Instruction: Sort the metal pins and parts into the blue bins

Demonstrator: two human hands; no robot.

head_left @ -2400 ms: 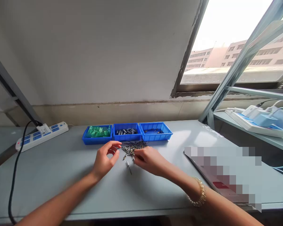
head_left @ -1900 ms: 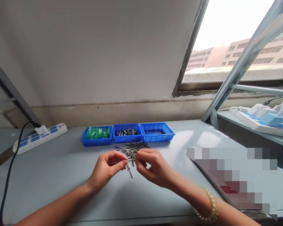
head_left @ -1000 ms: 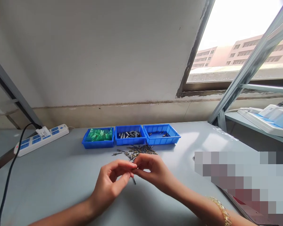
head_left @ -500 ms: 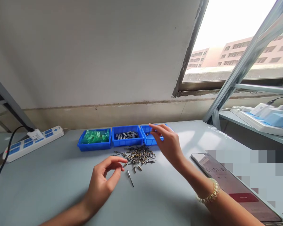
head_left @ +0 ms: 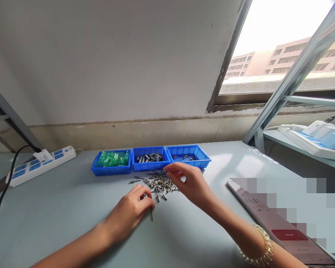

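The left hand covers one end of a rivet-like pin on the table; whether it grasps it, I cannot tell. The right hand, loosely curved, seemingly holding nothing, is over the pile of similar pins. Only few lie in the rightmost blue bin; most appear still unsorted.

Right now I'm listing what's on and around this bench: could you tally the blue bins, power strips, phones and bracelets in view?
Blue bins: 3
Power strips: 2
Phone: 1
Bracelet: 1
Total: 7, leaving out the loose metal pieces.
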